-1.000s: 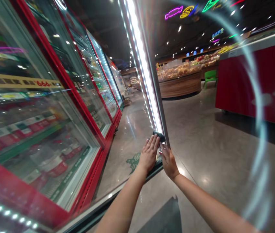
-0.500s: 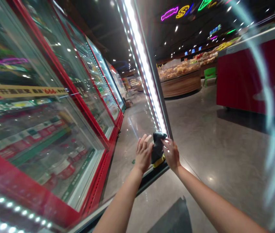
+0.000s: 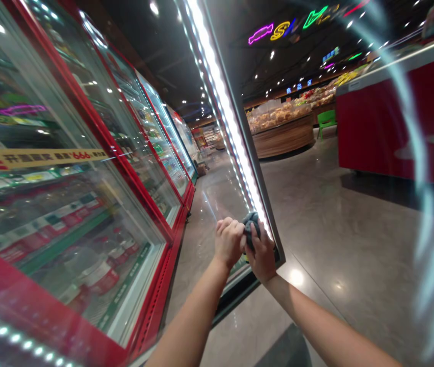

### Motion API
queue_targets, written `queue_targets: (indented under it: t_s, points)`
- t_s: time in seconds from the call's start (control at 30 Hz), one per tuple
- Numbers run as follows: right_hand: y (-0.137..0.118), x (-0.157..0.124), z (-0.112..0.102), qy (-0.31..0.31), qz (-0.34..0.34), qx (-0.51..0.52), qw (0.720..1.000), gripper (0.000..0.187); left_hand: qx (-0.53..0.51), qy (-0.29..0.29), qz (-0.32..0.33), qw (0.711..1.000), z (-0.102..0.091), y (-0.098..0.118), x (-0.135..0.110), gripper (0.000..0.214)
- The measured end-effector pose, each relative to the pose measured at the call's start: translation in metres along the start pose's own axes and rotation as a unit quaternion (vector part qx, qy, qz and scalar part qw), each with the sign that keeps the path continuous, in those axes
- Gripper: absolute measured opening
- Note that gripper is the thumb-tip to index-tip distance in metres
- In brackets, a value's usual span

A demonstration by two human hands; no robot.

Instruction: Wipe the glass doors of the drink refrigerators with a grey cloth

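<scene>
A dark grey cloth (image 3: 252, 224) is bunched up between my two hands, near the lower corner of an open glass door. My right hand (image 3: 260, 252) has its fingers wrapped over the cloth from the right. On the left side, my left hand (image 3: 230, 240) is closed, its curled fingers against the cloth's edge; what lies inside them is partly hidden. A bright LED strip (image 3: 226, 102) runs up the door's frame (image 3: 257, 168) just beyond my hands. A bit of yellow shows under the cloth.
Red-framed glass-door refrigerators (image 3: 155, 204) with bottles on their shelves line the left. To the right stands a red counter (image 3: 396, 117). Farther back are a wood-sided display (image 3: 285, 137) heaped with goods and a green chair (image 3: 327, 119). Grey floor (image 3: 316, 219) stretches between them.
My left hand, spread beside the cloth before, has closed and come against it. My right hand has wrapped its fingers round the cloth, which is now bunched smaller. The yellow part is mostly hidden.
</scene>
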State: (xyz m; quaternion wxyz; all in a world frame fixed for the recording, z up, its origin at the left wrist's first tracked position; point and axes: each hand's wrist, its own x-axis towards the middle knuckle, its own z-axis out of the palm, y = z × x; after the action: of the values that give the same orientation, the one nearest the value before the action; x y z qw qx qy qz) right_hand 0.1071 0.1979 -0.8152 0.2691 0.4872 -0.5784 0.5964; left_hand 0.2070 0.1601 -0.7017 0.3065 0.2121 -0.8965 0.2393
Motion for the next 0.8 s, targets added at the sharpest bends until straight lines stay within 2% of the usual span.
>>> queue_targets:
  t_s: [0.07, 0.13, 0.27, 0.37, 0.43, 0.53, 0.6, 0.7, 0.8]
  points:
    - [0.0, 0.011, 0.006, 0.0, -0.023, -0.012, 1.0, 0.066, 0.022, 0.025, 0.02, 0.999, -0.009, -0.008, -0.018, 0.016]
    - [0.004, 0.011, 0.01, -0.001, -0.044, -0.016, 0.999, 0.066, 0.054, 0.044, 0.043, 0.997, -0.016, -0.018, -0.035, 0.034]
    - [0.023, -0.031, 0.009, -0.027, -0.1, -0.034, 0.994, 0.069, 0.088, 0.015, 0.046, 0.995, -0.019, -0.035, -0.055, 0.062]
    - [0.034, -0.051, 0.007, -0.06, -0.133, -0.043, 0.988, 0.07, 0.091, 0.001, 0.045, 0.995, -0.015, -0.04, -0.058, 0.071]
    - [0.032, -0.038, 0.011, -0.047, -0.098, -0.046, 0.993, 0.069, 0.092, 0.001, 0.043, 0.995, -0.012, -0.04, -0.057, 0.074]
    - [0.017, -0.006, 0.022, 0.008, -0.02, -0.052, 0.998, 0.065, 0.092, -0.003, 0.045, 0.995, -0.011, -0.039, -0.056, 0.073]
    - [0.01, 0.001, 0.026, 0.008, -0.025, -0.063, 0.998, 0.061, 0.09, -0.01, 0.044, 0.995, -0.01, -0.04, -0.054, 0.074]
    - [0.018, -0.015, 0.014, -0.044, -0.087, -0.072, 0.993, 0.053, 0.085, -0.015, 0.038, 0.996, -0.01, -0.041, -0.053, 0.077]
    - [0.04, -0.018, -0.009, -0.054, -0.068, -0.073, 0.994, 0.048, 0.079, -0.008, 0.034, 0.996, -0.005, -0.042, -0.052, 0.079]
